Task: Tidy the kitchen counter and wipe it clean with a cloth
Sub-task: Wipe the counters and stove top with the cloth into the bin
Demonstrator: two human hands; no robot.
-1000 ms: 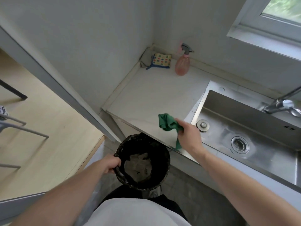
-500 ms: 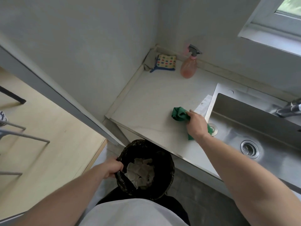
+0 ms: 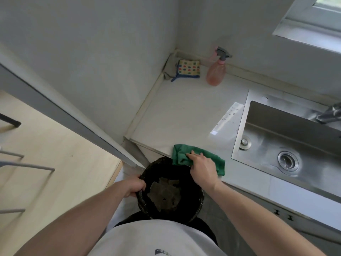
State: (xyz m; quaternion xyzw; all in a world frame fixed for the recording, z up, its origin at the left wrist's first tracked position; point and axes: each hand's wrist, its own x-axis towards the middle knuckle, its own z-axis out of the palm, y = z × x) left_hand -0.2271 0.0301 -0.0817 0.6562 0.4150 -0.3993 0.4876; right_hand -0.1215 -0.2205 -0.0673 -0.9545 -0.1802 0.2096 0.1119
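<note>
A green cloth [image 3: 215,159] lies spread flat at the front edge of the pale counter [image 3: 186,115]. My right hand [image 3: 202,168] presses down on it with straight fingers. Just below the counter edge is a black-lined bin [image 3: 171,193] with crumpled paper waste inside. My left hand [image 3: 135,186] grips the bin's left rim and holds it up against the counter front.
A pink spray bottle [image 3: 216,72] and a dotted sponge cloth [image 3: 188,68] stand in the back corner. The steel sink [image 3: 287,137] with drain and loose plug [image 3: 244,142] is to the right, water drops beside it. Wooden floor and chair legs lie left.
My right hand has slid the green cloth from beside the sink toward the counter's front edge, above the bin, and flattened it. The bin stays held by my left hand.
</note>
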